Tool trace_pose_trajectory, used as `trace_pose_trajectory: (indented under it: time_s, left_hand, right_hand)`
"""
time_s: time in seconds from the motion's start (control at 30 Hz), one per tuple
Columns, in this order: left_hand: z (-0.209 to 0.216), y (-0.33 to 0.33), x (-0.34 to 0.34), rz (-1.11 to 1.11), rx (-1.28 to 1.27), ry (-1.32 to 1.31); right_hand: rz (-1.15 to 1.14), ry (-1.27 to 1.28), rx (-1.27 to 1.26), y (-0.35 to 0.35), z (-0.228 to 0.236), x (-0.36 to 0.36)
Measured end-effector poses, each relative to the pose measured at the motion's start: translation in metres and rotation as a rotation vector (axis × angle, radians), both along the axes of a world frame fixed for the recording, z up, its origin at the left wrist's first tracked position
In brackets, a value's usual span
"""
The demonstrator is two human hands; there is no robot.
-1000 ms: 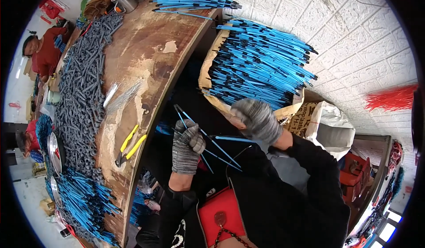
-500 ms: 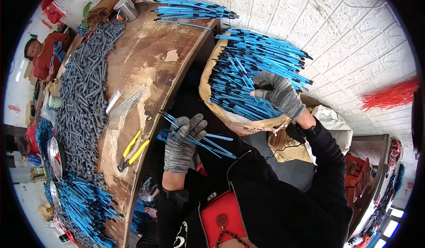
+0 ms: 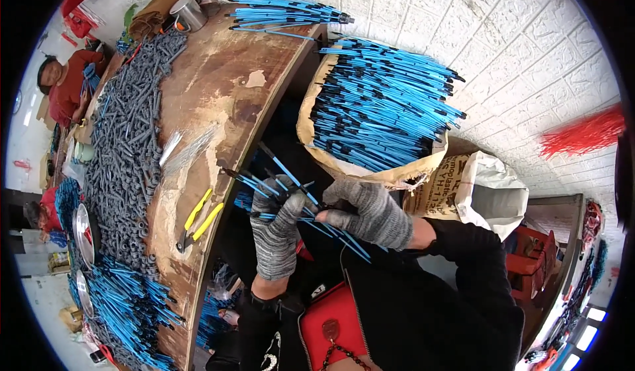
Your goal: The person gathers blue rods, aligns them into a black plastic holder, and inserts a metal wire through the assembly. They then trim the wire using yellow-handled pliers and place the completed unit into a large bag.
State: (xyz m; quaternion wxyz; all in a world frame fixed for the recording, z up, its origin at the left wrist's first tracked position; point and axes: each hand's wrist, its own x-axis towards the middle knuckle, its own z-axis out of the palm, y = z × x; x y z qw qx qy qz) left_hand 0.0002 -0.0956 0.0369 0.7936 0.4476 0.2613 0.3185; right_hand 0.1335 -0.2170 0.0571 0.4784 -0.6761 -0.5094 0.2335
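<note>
Both my hands wear grey knit gloves and meet in front of my chest. My left hand (image 3: 276, 222) is closed around a few thin blue rods with black ends (image 3: 251, 182), which slant down to the right across my lap. Close against it, my right hand (image 3: 374, 215) pinches a blue rod (image 3: 281, 166) that crosses the others near my fingertips. Part of the rods is hidden behind the gloves. Beyond my hands, an open sack (image 3: 305, 129) is heaped with many more blue rods (image 3: 390, 99).
To the left, the worn wooden table (image 3: 218, 60) bears a long pile of grey plastic parts (image 3: 126, 152), yellow-handled pliers (image 3: 205, 222), clear thin strips (image 3: 188, 152) and blue rods. A white sack (image 3: 496, 199) and a red stool (image 3: 532, 262) stand right. Co-workers sit beyond the table.
My right hand has come from over the heaped sack down and left to my left hand, with a blue rod now at its fingers. My left hand has shifted slightly right.
</note>
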Motion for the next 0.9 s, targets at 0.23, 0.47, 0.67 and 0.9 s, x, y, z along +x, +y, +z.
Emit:
trace_pose_trajectory:
  time_s: [0.23,0.47,0.67,0.9]
  left_hand:
    - [-0.006,0.014,-0.019,-0.274,-0.093,-0.084]
    - [0.022,0.033,-0.037,-0.481,-0.100,-0.066]
    - [0.043,0.049,-0.051,-0.796,-0.085,0.182]
    - [0.016,0.044,-0.014,-0.618,-0.188,0.036]
  right_hand:
    - [0.376,0.120,-0.017,0.009,-0.031,0.013]
    - [0.309,0.170,-0.044,0.009,-0.045,0.041]
    - [-0.171,-0.965,-0.219,0.005,-0.091,0.122]
    - [-0.097,-0.113,-0.145,0.010,0.001,0.129]
